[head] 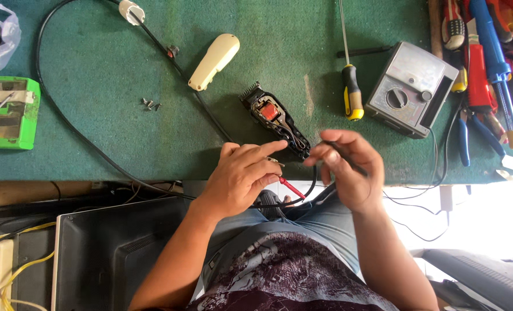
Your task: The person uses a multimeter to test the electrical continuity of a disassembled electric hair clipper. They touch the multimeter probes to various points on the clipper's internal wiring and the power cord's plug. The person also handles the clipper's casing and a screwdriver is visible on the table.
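- The opened hair clipper (275, 121) lies on the green mat (95, 69), blade toward 11 o'clock, its near end between both hands.
- The left hand (242, 175) comes in from 7 o'clock, forefinger stretched toward 2 o'clock onto the clipper's end, the other fingers curled around the red probe (291, 188).
- The right hand (345, 167) comes in from 5 o'clock, thumb and fingertips pinching the black probe (348, 160).
- The grey meter (412, 89) sits at 1 o'clock, beside the yellow-handled screwdriver (351, 86).

matt green cloth (106, 63) is covering the bench; the cream clipper cover (214, 61) is showing smooth, slightly glossy plastic.
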